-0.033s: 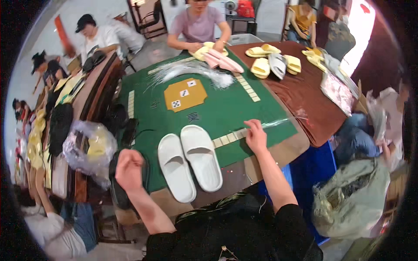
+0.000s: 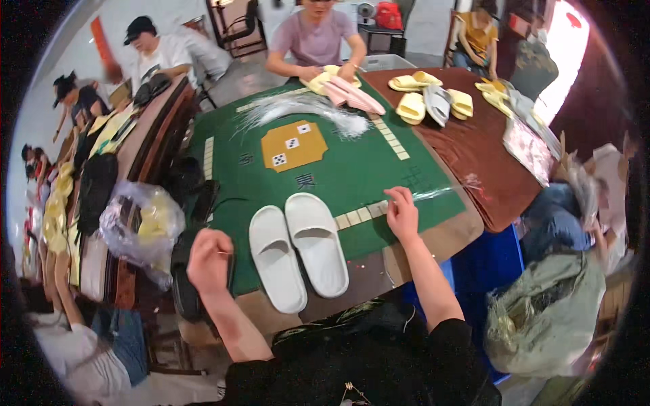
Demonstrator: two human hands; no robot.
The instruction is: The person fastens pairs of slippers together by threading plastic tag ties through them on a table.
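A pair of white slide slippers lies side by side at the near edge of the green mat, toes pointing away from me: the left slipper and the right slipper. Left of them, my left hand hovers with fingers curled together; a thin pale bit shows at the fingertips, too small to name. My right hand is over the mat's right part, fingers bent inward. Beside its fingertips lie clear plastic strands; whether it grips one is hidden. Neither hand touches the slippers.
Across the mat, a person in a mauve shirt handles yellow and pink slippers. A heap of clear plastic strands lies before them. More slippers rest on the brown cloth. A plastic bag is at left, a grey-green sack at right.
My left hand has moved slightly up and right, its blur lessening. The whole view has shifted a little; the slippers lie as before.
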